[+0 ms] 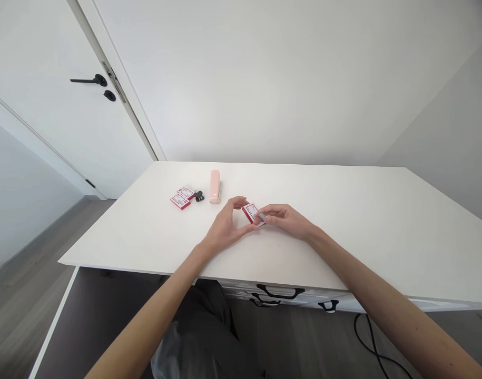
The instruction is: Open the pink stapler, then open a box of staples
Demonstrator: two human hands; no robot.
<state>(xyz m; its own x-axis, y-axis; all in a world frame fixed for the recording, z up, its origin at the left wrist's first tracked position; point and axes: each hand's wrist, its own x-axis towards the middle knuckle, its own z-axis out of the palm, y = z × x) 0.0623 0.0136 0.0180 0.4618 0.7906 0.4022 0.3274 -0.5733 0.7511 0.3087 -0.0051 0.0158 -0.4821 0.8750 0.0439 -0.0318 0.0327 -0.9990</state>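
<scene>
My left hand (227, 223) and my right hand (287, 219) meet over the middle of the white table (343, 221). Between them is a small red and white box (251, 211), gripped by the curled fingers of my left hand. My right hand's fingertips pinch a small grey piece (261, 217) at the box's near end, seemingly a strip of staples. A pale pink stapler (214, 186) lies flat just beyond my left hand.
Two more red and white boxes (183, 197) lie left of the stapler, with a small black clip-like object (198, 196) between them and it. A white door with a black handle (91, 81) stands at the far left. Black cables (367, 337) hang under the table's near edge.
</scene>
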